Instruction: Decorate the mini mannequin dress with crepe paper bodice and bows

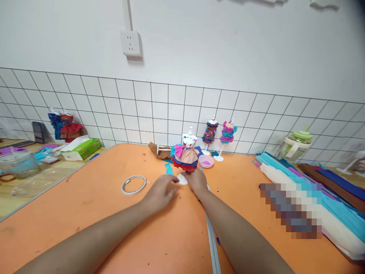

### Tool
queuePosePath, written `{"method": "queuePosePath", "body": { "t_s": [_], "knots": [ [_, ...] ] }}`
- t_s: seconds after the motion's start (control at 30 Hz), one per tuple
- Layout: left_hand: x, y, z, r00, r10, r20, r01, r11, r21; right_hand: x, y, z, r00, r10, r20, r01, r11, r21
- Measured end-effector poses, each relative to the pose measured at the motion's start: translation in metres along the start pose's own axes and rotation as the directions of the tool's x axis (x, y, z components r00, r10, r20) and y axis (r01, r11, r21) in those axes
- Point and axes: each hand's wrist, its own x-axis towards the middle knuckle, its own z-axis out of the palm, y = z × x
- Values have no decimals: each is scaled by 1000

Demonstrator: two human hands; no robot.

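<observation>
A small mannequin in a layered crepe-paper dress (186, 155) stands on the orange table (94, 213), on a white round base (183, 179). My left hand (161, 192) lies beside that base, fingers curled and touching its edge. My right hand (196, 180) is closed around the foot of the mannequin, just under the red and blue skirt. What the fingers pinch is hidden. A teal paper scrap (169, 169) lies just left of the base.
A ring of tape (134, 184) lies left of my hands. A pink bowl (205, 161), two more dressed mannequins (210, 131) (227, 132) and brown paper (159, 151) stand behind. Rolled crepe paper (313, 182) fills the right side, with a green-lidded jar (296, 146) behind. A tissue box (81, 149) sits left.
</observation>
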Motion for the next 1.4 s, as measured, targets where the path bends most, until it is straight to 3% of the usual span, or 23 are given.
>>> {"method": "queuePosePath", "body": {
  "t_s": [0.07, 0.3, 0.53, 0.73, 0.9, 1.07, 1.27, 1.4],
  "knots": [
    [-14, -11, 13, 978, 77, 192, -100, 989, 113, 1, 0, 0, 1000, 0, 27, 0, 1000, -23],
    [-13, -15, 22, 928, 11, 373, -125, 952, 281, -5, -5, -9, 990, 22, 142, -4, 992, -129],
    [-13, -17, 22, 932, -7, 363, -91, 963, 252, -10, -4, -29, 946, -2, 325, 79, 971, -224],
    [-12, -19, 23, 935, 10, 354, -110, 958, 264, -36, 4, -53, 906, -116, 408, 230, 942, -243],
    [-11, -18, 23, 930, 4, 368, -110, 957, 267, -77, 14, -80, 910, -151, 386, 267, 926, -266],
    [-12, -15, 22, 930, -2, 367, -106, 957, 272, -108, 34, -83, 903, -100, 418, 275, 882, -384],
    [-12, -13, 19, 932, 45, 361, -138, 962, 234, -115, 60, -77, 934, -201, 294, 268, 941, -207],
    [-13, -16, 19, 924, 34, 380, -131, 964, 232, -111, 71, -79, 967, -127, 223, 174, 963, -204]
  ]
}}
